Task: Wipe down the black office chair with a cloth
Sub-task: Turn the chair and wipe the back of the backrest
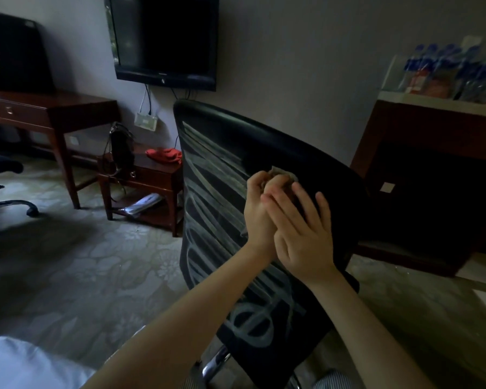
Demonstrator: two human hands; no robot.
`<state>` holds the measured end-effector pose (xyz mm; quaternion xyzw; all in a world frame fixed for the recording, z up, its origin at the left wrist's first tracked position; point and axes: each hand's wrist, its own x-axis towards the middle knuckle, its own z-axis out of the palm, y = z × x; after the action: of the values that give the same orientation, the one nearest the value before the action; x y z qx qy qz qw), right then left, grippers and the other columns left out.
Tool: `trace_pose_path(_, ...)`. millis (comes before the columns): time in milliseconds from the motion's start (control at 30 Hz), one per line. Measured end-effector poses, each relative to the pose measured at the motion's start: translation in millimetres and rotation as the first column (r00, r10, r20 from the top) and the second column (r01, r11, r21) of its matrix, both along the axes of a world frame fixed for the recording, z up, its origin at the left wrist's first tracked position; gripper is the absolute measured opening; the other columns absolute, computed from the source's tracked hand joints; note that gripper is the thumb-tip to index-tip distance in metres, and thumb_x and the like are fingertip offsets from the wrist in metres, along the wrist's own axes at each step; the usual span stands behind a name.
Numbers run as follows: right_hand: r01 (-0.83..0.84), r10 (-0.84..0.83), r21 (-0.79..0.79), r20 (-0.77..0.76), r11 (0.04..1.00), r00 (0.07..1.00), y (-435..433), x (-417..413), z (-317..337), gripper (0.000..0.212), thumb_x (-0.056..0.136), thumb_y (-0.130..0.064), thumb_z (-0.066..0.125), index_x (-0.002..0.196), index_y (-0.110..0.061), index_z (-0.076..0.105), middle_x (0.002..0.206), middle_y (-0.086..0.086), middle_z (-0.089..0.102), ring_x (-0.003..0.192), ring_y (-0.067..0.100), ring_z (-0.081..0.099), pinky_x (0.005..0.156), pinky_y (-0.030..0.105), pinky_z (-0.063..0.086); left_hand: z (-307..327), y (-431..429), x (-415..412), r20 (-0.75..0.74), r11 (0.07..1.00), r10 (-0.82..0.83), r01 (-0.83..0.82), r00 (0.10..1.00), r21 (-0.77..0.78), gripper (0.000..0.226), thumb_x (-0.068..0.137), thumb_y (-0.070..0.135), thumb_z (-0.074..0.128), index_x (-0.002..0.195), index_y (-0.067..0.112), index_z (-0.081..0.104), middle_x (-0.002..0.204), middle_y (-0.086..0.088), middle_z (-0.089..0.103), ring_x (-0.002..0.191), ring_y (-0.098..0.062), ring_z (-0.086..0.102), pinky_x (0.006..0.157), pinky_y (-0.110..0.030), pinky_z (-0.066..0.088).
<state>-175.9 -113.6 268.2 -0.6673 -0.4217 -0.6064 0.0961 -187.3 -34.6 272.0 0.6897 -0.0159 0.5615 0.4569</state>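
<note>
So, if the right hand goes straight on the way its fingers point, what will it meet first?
Probably the cloth that the left hand holds, just past the fingertips of the right hand; behind it stands the black chair backrest. Depth is unclear.

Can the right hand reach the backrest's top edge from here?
Probably yes: the right hand lies over the left hand, which grips the cloth at the backrest; nothing stands between it and the top edge.

Two hands, one cloth, two office chairs, one television.
</note>
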Motion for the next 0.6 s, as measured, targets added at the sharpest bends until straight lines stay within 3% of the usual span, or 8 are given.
trace_pose_path(67,0.047,-0.045,-0.045,0.036,0.998,0.998,-3.8,7.7,-3.3,0.043,0.098,-0.015,0.025,0.139,-0.018,0.037,0.142,0.002,0.039,0.130,0.022,0.038,0.115,0.042,0.012,-0.4,7.0,6.2,0.017,0.998,0.063,-0.062,0.998,-0.028,0.013,0.088,0.022,0.053,0.096,0.032,0.049,0.118,0.006,0.043,0.097,0.004,0.048,0.074,-0.007,0.042)
trace_pose_path(133,0.076,-0.074,-0.047,0.048,0.996,0.996,-6.0,10.3,-5.5,0.045,0.096,-0.015,0.031,0.141,-0.020,0.035,0.144,0.001,0.037,0.130,0.022,0.038,0.115,0.042,0.013,-0.6,17.0,15.4,0.064,0.986,0.167,-0.167,0.984,-0.002,0.022,0.085,0.028,0.047,0.106,0.024,0.042,0.117,-0.014,0.047,0.095,-0.009,0.048,0.071,-0.009,0.041)
trace_pose_path(200,0.105,-0.102,-0.058,0.058,0.993,0.993,-6.1,10.8,-5.4,0.045,0.096,-0.017,0.033,0.140,-0.020,0.037,0.145,0.001,0.037,0.131,0.021,0.037,0.115,0.042,0.013,-2.9,31.6,27.0,0.092,0.978,0.211,-0.211,0.973,-0.011,0.021,0.087,0.026,0.046,0.107,0.020,0.041,0.111,-0.021,0.048,0.094,-0.004,0.045,0.071,-0.005,0.040)
trace_pose_path(267,0.145,-0.140,-0.076,0.067,0.987,0.988,-7.4,12.8,-5.3,0.043,0.096,-0.017,0.032,0.138,-0.019,0.042,0.146,0.001,0.039,0.131,0.021,0.037,0.115,0.042,0.013,-2.2,45.7,35.4,0.089,0.972,0.231,-0.226,0.969,-0.061,0.017,0.089,0.023,0.046,0.105,0.017,0.045,0.107,-0.015,0.047,0.088,0.002,0.043,0.073,-0.004,0.040)
trace_pose_path(367,0.198,-0.192,-0.081,0.077,0.977,0.978,-9.2,13.8,-7.1,0.043,0.096,-0.017,0.030,0.136,-0.018,0.046,0.143,0.001,0.038,0.131,0.021,0.036,0.114,0.041,0.013,-2.3,59.4,43.1,0.023,0.946,0.222,-0.209,0.975,-0.249,0.018,0.093,0.016,0.048,0.104,0.003,0.054,0.102,-0.005,0.043,0.084,0.012,0.046,0.075,-0.005,0.039)
trace_pose_path(467,0.230,-0.224,-0.077,0.083,0.970,0.971,-12.7,13.5,-8.3,0.044,0.094,-0.016,0.034,0.135,-0.017,0.048,0.143,0.000,0.039,0.131,0.021,0.036,0.114,0.040,0.013,-7.5,64.8,43.4,-0.081,0.884,0.224,-0.237,0.971,-0.402,0.016,0.095,0.008,0.048,0.105,-0.002,0.055,0.102,-0.009,0.046,0.080,0.024,0.043,0.071,0.004,0.030)
trace_pose_path(600,0.297,-0.289,-0.065,0.104,0.953,0.952,-17.2,15.9,-9.0,0.046,0.092,-0.018,0.040,0.137,-0.018,0.045,0.144,-0.002,0.037,0.132,0.020,0.034,0.115,0.041,0.011,-32.6,52.6,35.7,-0.155,0.899,0.184,-0.230,0.971,-0.373,0.018,0.096,0.011,0.047,0.110,0.002,0.053,0.110,-0.010,0.047,0.085,0.021,0.046,0.075,0.002,0.034)
